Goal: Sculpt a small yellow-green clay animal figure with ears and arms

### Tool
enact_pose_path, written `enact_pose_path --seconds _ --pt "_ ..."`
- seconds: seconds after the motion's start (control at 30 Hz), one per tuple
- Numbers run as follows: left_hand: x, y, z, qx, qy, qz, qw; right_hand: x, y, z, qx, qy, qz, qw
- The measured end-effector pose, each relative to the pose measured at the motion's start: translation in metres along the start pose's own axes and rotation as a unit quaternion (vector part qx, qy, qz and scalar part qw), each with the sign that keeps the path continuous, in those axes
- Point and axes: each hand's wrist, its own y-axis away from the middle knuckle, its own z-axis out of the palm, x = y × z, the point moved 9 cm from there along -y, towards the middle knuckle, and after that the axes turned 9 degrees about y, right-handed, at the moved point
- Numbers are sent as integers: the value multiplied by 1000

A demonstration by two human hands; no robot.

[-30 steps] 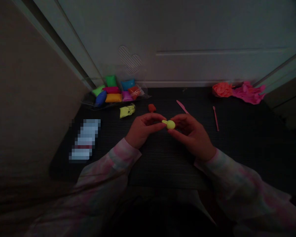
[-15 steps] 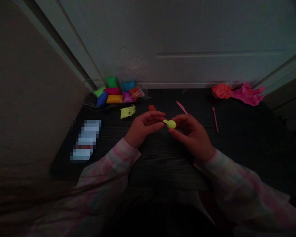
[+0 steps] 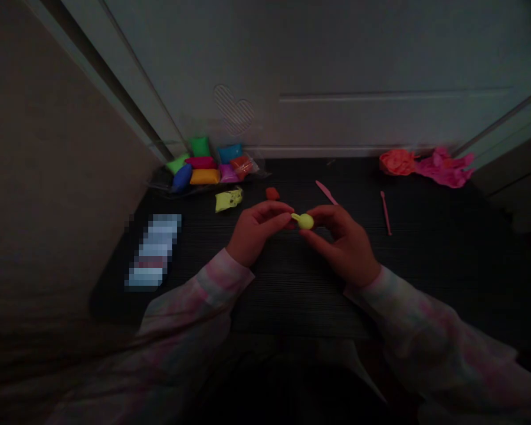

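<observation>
A small piece of yellow modelling clay [image 3: 306, 222], round with a thin tail pointing left, is held above the dark table. The thumb and fingers of my right hand [image 3: 346, 247] grip its round part from the right. My left hand [image 3: 259, 231] is closed, thumb and fingertips pinched at the thin tail. The far fingers of both hands are partly hidden. Just beyond my left hand lies a lump of red-orange clay [image 3: 272, 193]. A pink plastic knife [image 3: 325, 191] lies past my right hand, its near end covered by the fingers.
Colourful clay packets [image 3: 205, 176] lie in clear plastic at the back left, with an opened yellow packet [image 3: 228, 200] in front. A blurred-out phone [image 3: 154, 251] is at left. To the right are a thin pink tool [image 3: 386, 213], an orange clay piece [image 3: 397, 162] and a pink one [image 3: 446, 168].
My left thumb and fingers have come closer together at the clay's tail. Both hands and the clay have shifted very slightly; more of the red-orange lump shows.
</observation>
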Motion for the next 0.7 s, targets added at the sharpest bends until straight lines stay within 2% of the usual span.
enact_pose_path --seconds 0.23,0.47,0.7 --pt "5 0 -1 12 -31 27 999 0 0 -2 9 -7 5 1000" --pt "15 3 3 4 -133 53 990 -1 0 -1 1 5 0 1000" --pt "20 7 5 22 -188 84 978 -3 1 -1 5 20 -6 1000"
